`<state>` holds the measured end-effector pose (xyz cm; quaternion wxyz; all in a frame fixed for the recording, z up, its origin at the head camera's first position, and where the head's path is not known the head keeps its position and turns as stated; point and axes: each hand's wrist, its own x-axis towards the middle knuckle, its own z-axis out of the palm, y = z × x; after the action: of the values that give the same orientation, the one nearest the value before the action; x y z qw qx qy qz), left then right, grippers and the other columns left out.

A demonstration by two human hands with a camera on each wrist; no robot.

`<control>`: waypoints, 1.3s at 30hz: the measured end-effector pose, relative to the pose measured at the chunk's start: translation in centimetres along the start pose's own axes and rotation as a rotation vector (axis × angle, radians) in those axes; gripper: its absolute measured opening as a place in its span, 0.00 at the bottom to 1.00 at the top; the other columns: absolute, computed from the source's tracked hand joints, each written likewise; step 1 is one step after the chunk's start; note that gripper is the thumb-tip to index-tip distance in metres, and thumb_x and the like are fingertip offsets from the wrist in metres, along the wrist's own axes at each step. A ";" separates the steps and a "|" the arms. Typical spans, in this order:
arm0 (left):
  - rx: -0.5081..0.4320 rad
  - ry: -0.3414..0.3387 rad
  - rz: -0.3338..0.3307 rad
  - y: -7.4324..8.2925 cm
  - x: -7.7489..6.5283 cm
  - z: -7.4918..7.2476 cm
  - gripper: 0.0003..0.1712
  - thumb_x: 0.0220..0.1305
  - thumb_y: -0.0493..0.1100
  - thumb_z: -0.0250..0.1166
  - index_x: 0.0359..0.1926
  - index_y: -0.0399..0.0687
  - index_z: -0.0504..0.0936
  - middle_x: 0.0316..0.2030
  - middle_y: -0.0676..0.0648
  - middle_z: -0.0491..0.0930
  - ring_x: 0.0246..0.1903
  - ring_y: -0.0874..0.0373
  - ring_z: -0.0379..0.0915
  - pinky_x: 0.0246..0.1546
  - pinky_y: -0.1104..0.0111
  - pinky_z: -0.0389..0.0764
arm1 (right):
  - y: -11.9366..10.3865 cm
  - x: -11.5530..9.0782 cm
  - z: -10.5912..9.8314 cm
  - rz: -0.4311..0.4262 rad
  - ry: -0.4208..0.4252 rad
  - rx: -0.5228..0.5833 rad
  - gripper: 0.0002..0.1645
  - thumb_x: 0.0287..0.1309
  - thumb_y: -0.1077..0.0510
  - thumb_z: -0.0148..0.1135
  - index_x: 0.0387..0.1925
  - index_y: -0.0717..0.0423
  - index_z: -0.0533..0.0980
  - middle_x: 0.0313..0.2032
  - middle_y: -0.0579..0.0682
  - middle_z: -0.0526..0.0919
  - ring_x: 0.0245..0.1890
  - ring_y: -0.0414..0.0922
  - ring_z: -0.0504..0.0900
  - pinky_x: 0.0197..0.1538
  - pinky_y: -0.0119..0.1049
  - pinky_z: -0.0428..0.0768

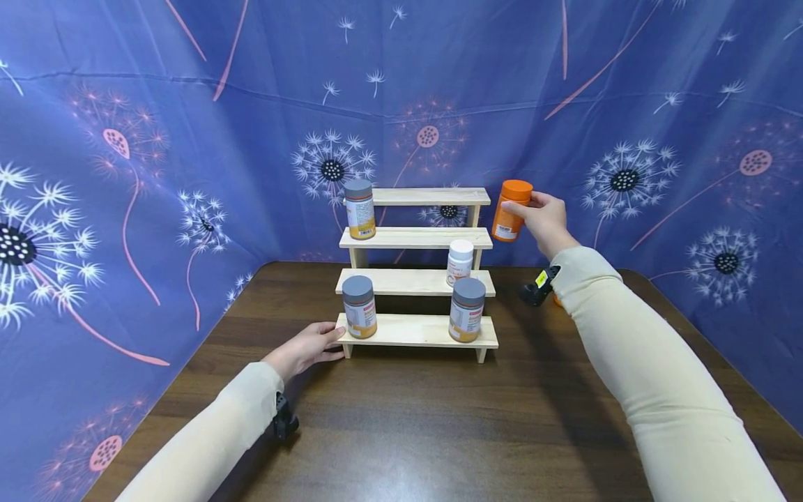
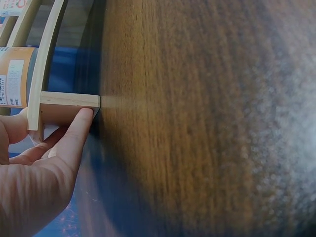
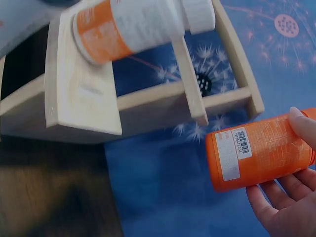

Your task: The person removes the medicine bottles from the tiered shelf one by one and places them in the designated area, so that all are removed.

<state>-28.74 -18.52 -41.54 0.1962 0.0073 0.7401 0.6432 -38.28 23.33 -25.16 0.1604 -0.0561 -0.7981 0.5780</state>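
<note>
A four-tier wooden display shelf point(image 1: 417, 282) stands on the table. My left hand point(image 1: 312, 346) holds the left end of its lowest tier, thumb at the board's edge and a finger against the leg point(image 2: 69, 107). Off the shelf's right side, my right hand point(image 1: 547, 222) grips an orange bottle point(image 1: 513, 210) with an orange lid, raised in the air and slightly tilted. In the right wrist view the bottle's barcode label point(image 3: 234, 153) faces the camera. Grey-lidded jars stand on the lowest tier, left point(image 1: 360, 307) and right point(image 1: 467, 309).
Another grey-lidded jar point(image 1: 360, 209) stands at the left on the third tier up. A small white bottle point(image 1: 460, 263) is on the second tier, right side. Something orange point(image 1: 557, 300) shows partly behind my right sleeve. A blue dandelion-print cloth point(image 1: 251, 160) hangs behind the brown table point(image 1: 401, 425).
</note>
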 end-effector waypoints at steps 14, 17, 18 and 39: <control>-0.003 0.004 -0.003 0.0 -0.1 0.0 0.28 0.78 0.41 0.44 0.69 0.25 0.54 0.65 0.27 0.64 0.66 0.38 0.63 0.62 0.55 0.78 | 2.4 -0.2 -1.6 0.070 0.016 0.007 0.43 0.59 0.46 0.66 0.70 0.59 0.63 0.66 0.60 0.71 0.62 0.53 0.72 0.71 0.43 0.70; -0.008 0.003 -0.004 0.0 0.0 0.0 0.28 0.78 0.41 0.44 0.69 0.25 0.54 0.65 0.27 0.64 0.66 0.38 0.62 0.62 0.55 0.77 | 3.2 -0.1 -1.9 0.090 0.020 -0.005 0.44 0.58 0.44 0.66 0.70 0.57 0.62 0.66 0.59 0.70 0.63 0.53 0.71 0.72 0.43 0.69; -0.006 0.000 -0.004 -0.1 0.0 0.0 0.28 0.78 0.42 0.44 0.69 0.25 0.54 0.65 0.27 0.64 0.66 0.38 0.62 0.62 0.55 0.77 | 3.4 -0.1 -2.0 0.098 0.023 -0.010 0.45 0.58 0.44 0.66 0.71 0.57 0.62 0.67 0.58 0.70 0.63 0.53 0.71 0.72 0.44 0.69; -0.003 0.009 -0.007 -0.1 -0.1 0.1 0.28 0.78 0.42 0.44 0.69 0.26 0.55 0.65 0.27 0.64 0.66 0.38 0.63 0.62 0.54 0.77 | 7.6 -0.7 -2.4 0.135 0.063 -0.066 0.44 0.59 0.43 0.65 0.71 0.58 0.61 0.65 0.59 0.70 0.61 0.53 0.70 0.71 0.46 0.70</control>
<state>-28.56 -18.46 -41.56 0.1951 0.0013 0.7401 0.6435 -37.54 27.80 -31.73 0.1441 -0.1333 -0.8057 0.5589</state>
